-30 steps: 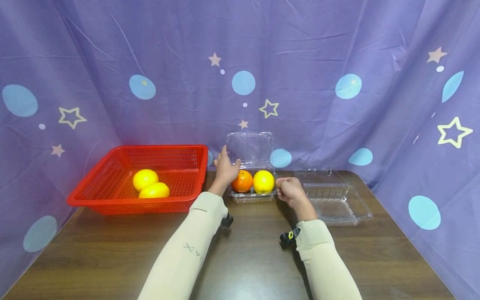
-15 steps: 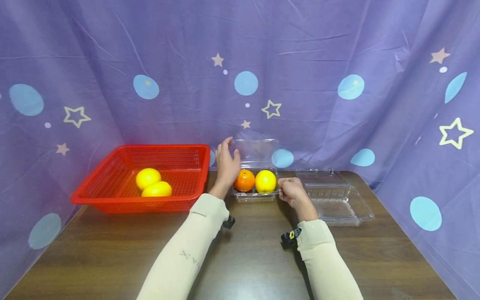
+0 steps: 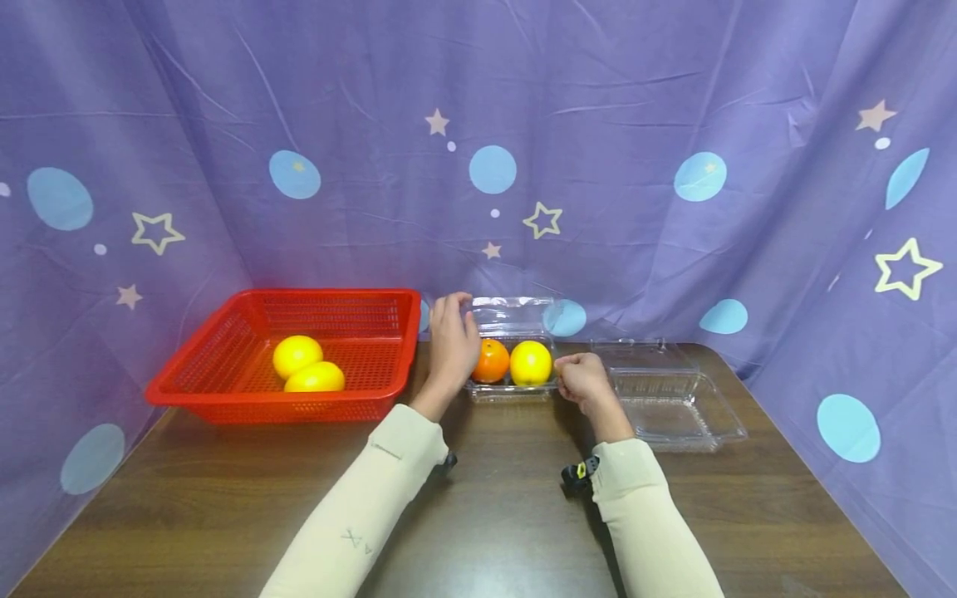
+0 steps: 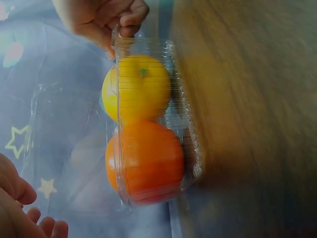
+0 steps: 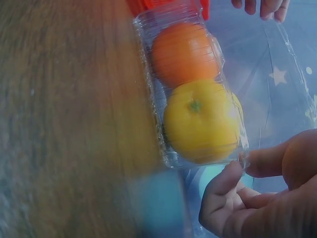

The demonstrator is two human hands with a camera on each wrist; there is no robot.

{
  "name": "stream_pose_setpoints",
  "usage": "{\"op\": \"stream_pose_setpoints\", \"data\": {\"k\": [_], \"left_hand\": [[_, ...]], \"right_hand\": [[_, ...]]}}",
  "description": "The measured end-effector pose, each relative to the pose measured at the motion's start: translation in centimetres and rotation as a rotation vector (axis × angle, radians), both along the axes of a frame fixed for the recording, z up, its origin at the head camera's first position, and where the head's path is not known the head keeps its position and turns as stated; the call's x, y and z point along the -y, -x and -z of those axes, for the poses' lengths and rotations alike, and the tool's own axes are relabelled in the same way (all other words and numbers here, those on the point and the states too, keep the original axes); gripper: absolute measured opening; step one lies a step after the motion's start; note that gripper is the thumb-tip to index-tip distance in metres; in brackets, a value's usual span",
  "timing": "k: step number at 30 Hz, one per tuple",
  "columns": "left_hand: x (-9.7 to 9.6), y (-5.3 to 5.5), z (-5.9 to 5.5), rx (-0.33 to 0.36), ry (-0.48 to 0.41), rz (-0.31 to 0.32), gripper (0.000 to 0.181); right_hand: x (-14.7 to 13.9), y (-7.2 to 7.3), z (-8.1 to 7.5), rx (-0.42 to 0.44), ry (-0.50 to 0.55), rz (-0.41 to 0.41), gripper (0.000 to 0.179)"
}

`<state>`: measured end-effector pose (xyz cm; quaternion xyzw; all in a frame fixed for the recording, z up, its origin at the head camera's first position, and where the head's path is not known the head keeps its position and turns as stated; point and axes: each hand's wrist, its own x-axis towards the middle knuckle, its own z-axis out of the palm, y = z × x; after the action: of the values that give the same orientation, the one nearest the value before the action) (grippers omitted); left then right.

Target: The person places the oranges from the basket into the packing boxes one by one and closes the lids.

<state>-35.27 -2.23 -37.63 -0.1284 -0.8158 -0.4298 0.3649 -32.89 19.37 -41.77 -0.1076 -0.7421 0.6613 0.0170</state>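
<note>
A clear plastic clamshell box (image 3: 510, 394) stands on the table with its lid (image 3: 512, 314) raised and tilted. Inside lie an orange fruit (image 3: 490, 360) on the left and a yellow one (image 3: 532, 364) on the right, side by side. My right hand (image 3: 585, 380) pinches the box's right rim between thumb and finger, seen closely in the right wrist view. At the box's left side, my left hand (image 3: 454, 345) has its fingers extended up, fingertips (image 5: 268, 12) right at the lid's edge, pushing it forward and down.
A red plastic basket (image 3: 366, 399) with two yellow fruits (image 3: 306, 365) stands on the left. Right of my right hand sits another clear box (image 3: 669, 407), its lid laid back. A purple curtain (image 3: 598, 166) hangs behind the wooden table (image 3: 493, 498).
My left hand has moved to the lid's upper left edge, and the lid has tipped lower toward me. My right hand keeps its pinch on the rim.
</note>
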Motion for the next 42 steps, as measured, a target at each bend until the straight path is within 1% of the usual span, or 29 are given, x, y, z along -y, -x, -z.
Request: {"op": "stream_pose_setpoints", "data": {"k": [3, 6, 9, 11, 14, 18, 21, 23, 27, 31, 34, 37, 42], "left_hand": [[0.3, -0.6, 0.0, -0.002, 0.045, -0.018, 0.021], [0.6, -1.0, 0.0, 0.004, 0.094, -0.028, 0.018], [0.8, -1.5, -0.1, 0.029, 0.132, -0.029, 0.016], [1.0, -1.8, -0.1, 0.048, 0.153, -0.032, 0.016], [1.2, -2.2, -0.2, 0.064, 0.173, -0.038, 0.016], [1.5, -2.6, -0.2, 0.071, 0.193, -0.031, 0.015], [1.8, -2.9, -0.1, 0.073, 0.214, -0.027, 0.015], [1.9, -3.2, 0.0, 0.072, 0.232, -0.024, 0.015], [2.4, -3.5, 0.3, 0.054, 0.275, -0.022, 0.013], [2.9, -3.9, 0.6, 0.038, 0.33, -0.025, 0.01], [3.1, -4.0, 0.8, 0.043, 0.375, -0.028, 0.009], [3.3, -4.2, 0.8, 0.067, 0.422, -0.032, 0.008], [3.4, -4.6, 0.8, 0.089, 0.512, -0.044, 0.005]], "right_hand": [[0.0, -0.3, -0.3, -0.022, -0.14, 0.015, 0.023], [0.0, -0.7, -0.7, -0.052, -0.35, 0.041, 0.027], [0.0, -1.2, -1.4, -0.103, -0.546, 0.075, 0.032], [0.0, -1.5, -2.1, -0.143, -0.622, 0.098, 0.034], [0.1, -1.9, -3.2, -0.199, -0.671, 0.116, 0.036], [0.4, -2.6, -4.8, -0.261, -0.726, 0.142, 0.037], [0.5, -3.1, -5.6, -0.299, -0.78, 0.146, 0.038], [0.5, -3.4, -5.9, -0.323, -0.82, 0.136, 0.037], [0.6, -3.8, -5.9, -0.377, -0.911, 0.115, 0.031], [0.7, -4.1, -5.5, -0.418, -0.994, 0.085, 0.02], [0.6, -4.2, -5.2, -0.454, -1.036, 0.068, 0.015], [0.5, -4.3, -4.9, -0.499, -1.065, 0.059, 0.014], [0.3, -4.6, -4.3, -0.526, -1.106, 0.011, 0.007]]}}
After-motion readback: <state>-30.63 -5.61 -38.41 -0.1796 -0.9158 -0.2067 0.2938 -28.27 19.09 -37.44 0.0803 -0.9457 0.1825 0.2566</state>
